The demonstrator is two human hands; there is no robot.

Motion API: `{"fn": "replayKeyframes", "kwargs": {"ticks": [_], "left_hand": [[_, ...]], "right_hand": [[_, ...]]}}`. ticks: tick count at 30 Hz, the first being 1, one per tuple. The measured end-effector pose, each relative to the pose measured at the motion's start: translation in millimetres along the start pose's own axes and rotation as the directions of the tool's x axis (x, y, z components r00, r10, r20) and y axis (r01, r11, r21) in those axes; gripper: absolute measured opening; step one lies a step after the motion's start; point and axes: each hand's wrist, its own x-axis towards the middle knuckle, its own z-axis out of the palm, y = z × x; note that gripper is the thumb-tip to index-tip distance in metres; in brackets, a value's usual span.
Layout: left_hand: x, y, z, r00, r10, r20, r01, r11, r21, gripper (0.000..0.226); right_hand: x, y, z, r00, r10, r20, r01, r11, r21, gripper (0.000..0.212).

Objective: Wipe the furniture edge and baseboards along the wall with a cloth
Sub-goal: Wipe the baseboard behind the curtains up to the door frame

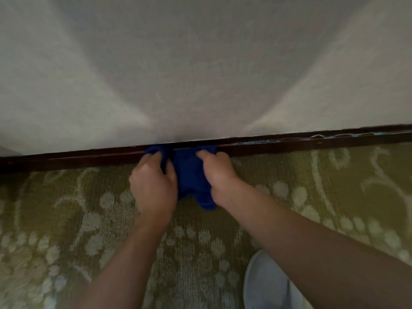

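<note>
The blue cloth (191,175) is bunched between the two hands and pressed against the dark wooden baseboard (289,146), with its top edge reaching up to where the baseboard meets the wall (200,74) and its lower corner hanging onto the carpet (78,208). The left hand (152,186) has its grip closed on the cloth's left side, fingers curled into the fabric and thumb against it. The right hand (216,170) grips the cloth's right side, fingers curled over the top fold at the baseboard. The baseboard runs out past both grips to the left and right, with pale scuff marks far to the right of the right hand. Below the right forearm, a light slipper (267,284) stands on the green patterned carpet.
</note>
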Motion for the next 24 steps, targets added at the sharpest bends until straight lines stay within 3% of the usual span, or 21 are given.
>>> {"fn": "replayKeyframes", "kwargs": {"ticks": [3, 6, 11, 14, 16, 19, 24], "left_hand": [[-10.2, 40.1, 19.4, 0.989, 0.131, 0.075, -0.125, 0.99, -0.071, 0.011], [-13.8, 63.0, 31.6, 0.971, 0.208, 0.115, -0.188, 0.968, -0.168, 0.013], [-7.2, 25.5, 11.4, 0.988, 0.137, 0.077, -0.129, 0.986, -0.101, 0.021], [-9.3, 20.9, 11.4, 0.996, 0.076, 0.051, -0.072, 0.995, -0.073, 0.026], [-13.5, 40.2, 21.4, 0.993, 0.108, 0.048, -0.101, 0.986, -0.13, 0.027], [-19.8, 78.9, 38.0, 0.979, 0.185, 0.081, -0.164, 0.963, -0.214, 0.025], [-14.7, 75.9, 38.8, 0.987, 0.138, 0.083, -0.11, 0.954, -0.278, 0.014]], "right_hand": [[1.8, -10.6, -48.3, 0.98, -0.101, -0.17, 0.108, 0.994, 0.03, 0.012], [4.4, -18.8, -79.7, 0.951, -0.169, -0.259, 0.194, 0.978, 0.072, 0.019], [4.4, -3.9, -34.2, 0.98, -0.149, -0.135, 0.156, 0.987, 0.039, 0.01], [-0.1, -5.3, -24.7, 0.994, -0.101, -0.042, 0.098, 0.993, -0.065, 0.021], [-2.6, -14.5, -43.5, 0.985, -0.145, -0.094, 0.137, 0.987, -0.088, 0.031], [-1.4, -28.3, -82.1, 0.961, -0.189, -0.202, 0.196, 0.98, 0.017, 0.011], [3.9, -27.8, -77.6, 0.948, -0.168, -0.27, 0.186, 0.982, 0.041, 0.021]]}}
